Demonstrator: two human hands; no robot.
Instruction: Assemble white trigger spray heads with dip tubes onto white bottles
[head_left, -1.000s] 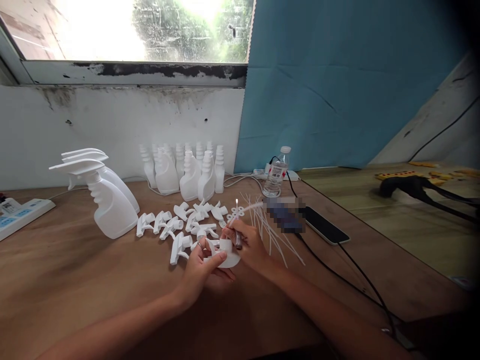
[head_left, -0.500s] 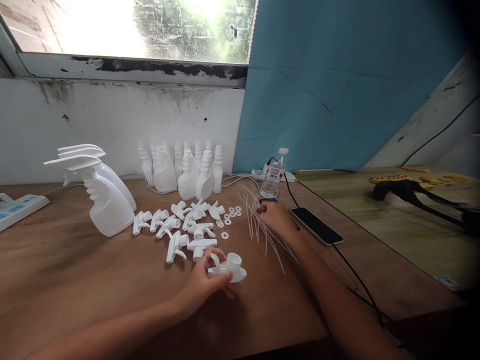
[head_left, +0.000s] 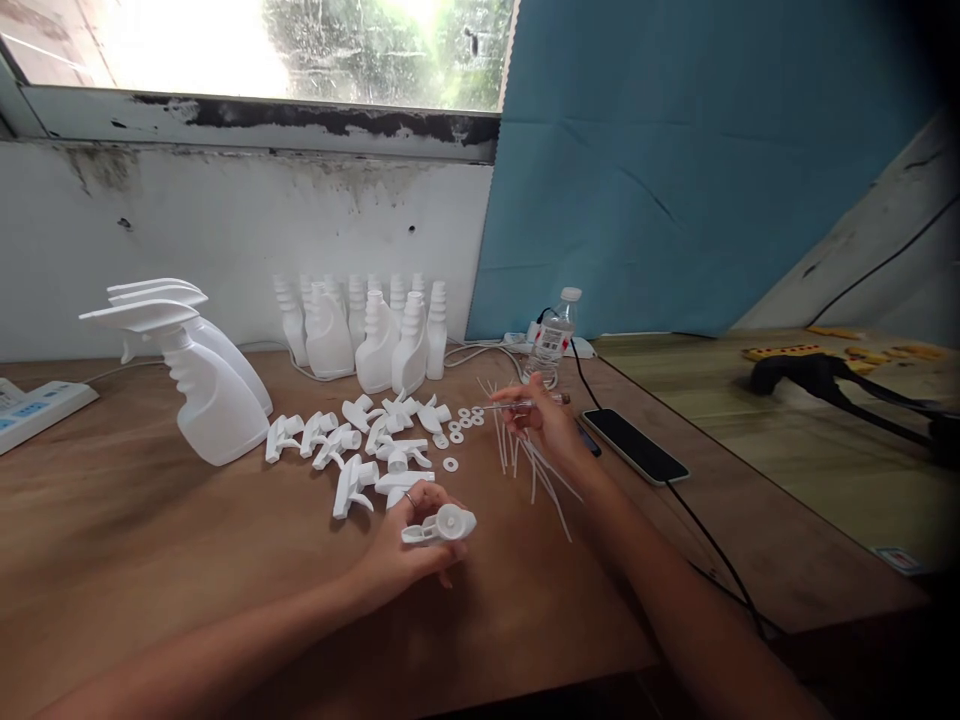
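In my left hand (head_left: 420, 530) is a white trigger spray head (head_left: 450, 524), its round collar opening turned up toward me. My right hand (head_left: 551, 430) is closed on a slim screwdriver (head_left: 517, 404) with a clear handle, its thin shaft pointing left toward the small white washers (head_left: 457, 436). Thin white dip tubes (head_left: 538, 480) lie loosely spread on the table under and beside that hand. Several more white trigger heads (head_left: 352, 488) lie in a loose group beyond my left hand.
White bottles (head_left: 379, 345) stand along the wall, and bottles with trigger heads fitted (head_left: 217, 400) are at left. A water bottle (head_left: 553, 335), a phone (head_left: 634, 445) with a black cable and a power strip (head_left: 45, 412) also rest on the brown table (head_left: 187, 560).
My right hand has lifted and turned, bringing the screwdriver up across the dip tubes. My left hand has tipped the trigger spray head so its collar faces me more directly.
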